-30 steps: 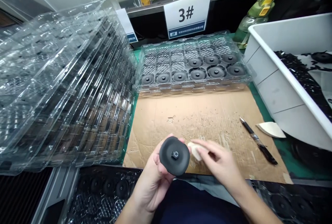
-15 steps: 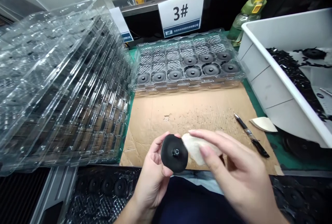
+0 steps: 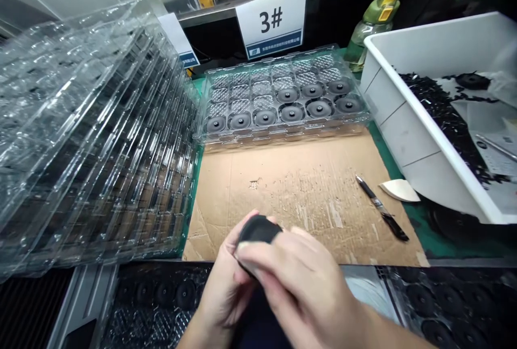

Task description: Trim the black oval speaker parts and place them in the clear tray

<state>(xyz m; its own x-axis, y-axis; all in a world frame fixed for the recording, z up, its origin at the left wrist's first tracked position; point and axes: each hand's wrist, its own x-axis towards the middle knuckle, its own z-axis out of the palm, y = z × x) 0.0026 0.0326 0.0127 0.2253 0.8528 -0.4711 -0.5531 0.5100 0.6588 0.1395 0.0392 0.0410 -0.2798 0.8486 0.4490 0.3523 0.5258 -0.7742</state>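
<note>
My left hand [image 3: 224, 284] holds a round black disc part [image 3: 258, 229] from below, at the near edge of the cardboard sheet [image 3: 302, 187]. My right hand [image 3: 294, 279] lies over the disc's front with its fingers closed across it; the white cloth seen earlier is hidden under those fingers. Only the disc's upper rim shows. A clear blister tray [image 3: 283, 101] behind the cardboard has several black discs in its near two rows.
A tall slanted stack of clear trays [image 3: 89, 133] fills the left. A white bin [image 3: 407, 117] with black scraps stands at the right. A craft knife [image 3: 382, 214] and a white paper piece [image 3: 398, 190] lie on the cardboard's right side. A green bottle [image 3: 371, 20] stands behind.
My right hand, with the white cloth, has moved left from beside the disc to cover its face. The disc has tipped and is now mostly hidden.
</note>
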